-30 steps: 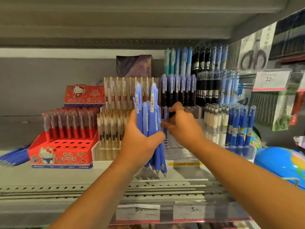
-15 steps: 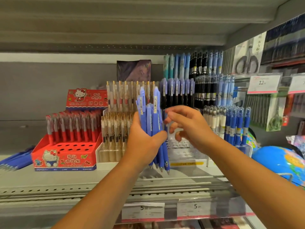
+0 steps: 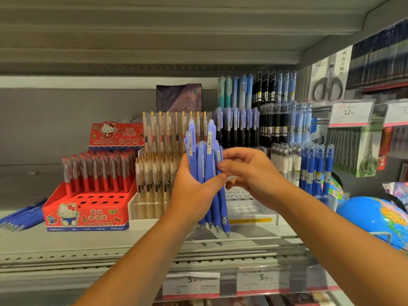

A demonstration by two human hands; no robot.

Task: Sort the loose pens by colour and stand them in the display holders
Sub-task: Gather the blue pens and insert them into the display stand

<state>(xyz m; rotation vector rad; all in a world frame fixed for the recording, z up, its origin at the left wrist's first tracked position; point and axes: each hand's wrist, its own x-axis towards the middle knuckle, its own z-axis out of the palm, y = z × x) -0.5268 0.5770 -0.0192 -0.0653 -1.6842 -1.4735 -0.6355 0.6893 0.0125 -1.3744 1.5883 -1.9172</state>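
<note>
globe (image 3: 373, 219), packaged scissors (image 3: 329, 83), price tags (image 3: 191, 282)

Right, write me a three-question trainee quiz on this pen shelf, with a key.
1. True or false: the left hand grips a bunch of blue pens, tips down.
2. Pick one: the right hand has its fingertips at the bunch's A right edge; B tips; C left edge.
3. Short answer: what colour is the box with empty front holes?

Key: 1 true; 2 A; 3 red.
</note>
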